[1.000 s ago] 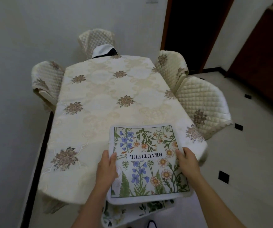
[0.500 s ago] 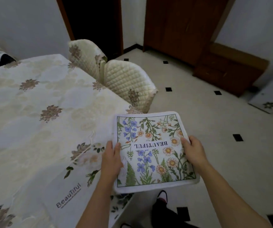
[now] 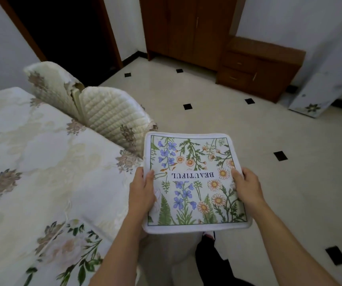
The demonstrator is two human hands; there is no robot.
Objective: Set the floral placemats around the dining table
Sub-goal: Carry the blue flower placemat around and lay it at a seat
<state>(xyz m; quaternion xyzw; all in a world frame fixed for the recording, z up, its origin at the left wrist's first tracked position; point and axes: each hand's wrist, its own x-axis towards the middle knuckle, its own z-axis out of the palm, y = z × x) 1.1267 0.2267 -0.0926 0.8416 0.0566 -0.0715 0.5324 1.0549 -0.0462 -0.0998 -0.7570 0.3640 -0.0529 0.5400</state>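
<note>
Square white-bordered floral fabric placemat [image 3: 195, 180] held flat between both hands, over floor. Left hand [image 3: 142, 195] pinches its left edge, thumb on top; right hand [image 3: 246, 188] same on right edge. Cream-clothed tabletop [image 3: 42, 162] just left of left hand. Mat looks light, soft, kinda floppy, so opposite-edge grip seems right.

One wide-angle view, worn on the person's head, looks forward and steeply down. The counter [image 3: 42, 162] lies close on its left side and the tiled floor [image 3: 289, 182] on its right. A wooden wardrobe [image 3: 182, 27] stands far off along the top edge.
</note>
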